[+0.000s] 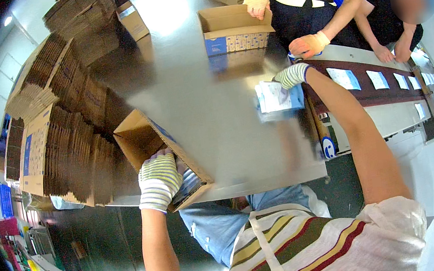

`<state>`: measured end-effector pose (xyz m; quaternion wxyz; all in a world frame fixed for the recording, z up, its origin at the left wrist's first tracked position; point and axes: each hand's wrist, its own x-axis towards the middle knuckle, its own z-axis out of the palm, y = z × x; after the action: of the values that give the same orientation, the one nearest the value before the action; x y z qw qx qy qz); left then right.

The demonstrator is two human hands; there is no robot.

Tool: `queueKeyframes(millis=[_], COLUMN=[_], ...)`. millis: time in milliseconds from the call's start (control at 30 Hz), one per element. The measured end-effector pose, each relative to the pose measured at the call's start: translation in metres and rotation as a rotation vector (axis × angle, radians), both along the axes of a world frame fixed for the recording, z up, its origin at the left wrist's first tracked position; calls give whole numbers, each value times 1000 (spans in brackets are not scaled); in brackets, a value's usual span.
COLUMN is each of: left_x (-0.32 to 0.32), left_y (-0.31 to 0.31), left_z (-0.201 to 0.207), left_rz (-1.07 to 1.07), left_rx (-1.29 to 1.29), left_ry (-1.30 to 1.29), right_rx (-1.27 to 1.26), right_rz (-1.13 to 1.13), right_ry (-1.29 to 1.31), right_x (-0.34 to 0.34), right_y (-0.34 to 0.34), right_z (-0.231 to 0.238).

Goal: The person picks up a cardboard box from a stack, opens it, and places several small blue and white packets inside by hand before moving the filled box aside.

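My left hand (160, 180), in a white glove with green stripes, reaches into an open cardboard box (137, 129) tilted at the table's near edge. Its fingertips are hidden inside. Blue-and-white packets (188, 186) lie in the box beside that hand. My right hand (292, 76), in a matching glove, is closed on the upper right corner of a small stack of flat white-and-blue packets (273, 98). That stack is over the metal table's right edge, at the end of a conveyor belt (318, 73).
Stacks of folded cardboard boxes (66, 155) crowd the table's left side. Packets (377, 80) lie spaced along the dark belt. Across the metal table (194, 89), a gloved co-worker's hand (257, 3) touches an open box (240, 43). Another person leans over the belt at far right.
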<state>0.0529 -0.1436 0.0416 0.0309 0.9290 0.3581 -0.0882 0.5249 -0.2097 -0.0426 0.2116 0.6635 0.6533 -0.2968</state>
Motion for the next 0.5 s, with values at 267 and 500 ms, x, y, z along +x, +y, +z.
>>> queueKeyframes(millis=[267,500], left_x=[18,7], left_y=[2,3], left_z=[6,-1], left_rz=[16,11], left_rx=[-82,-61], left_ry=[26,38], right_rx=[412,791], right_rz=[67,-331], right_ry=[199,1575], right_x=[-100,-243], right_y=[-65,5], right_z=[-69,98])
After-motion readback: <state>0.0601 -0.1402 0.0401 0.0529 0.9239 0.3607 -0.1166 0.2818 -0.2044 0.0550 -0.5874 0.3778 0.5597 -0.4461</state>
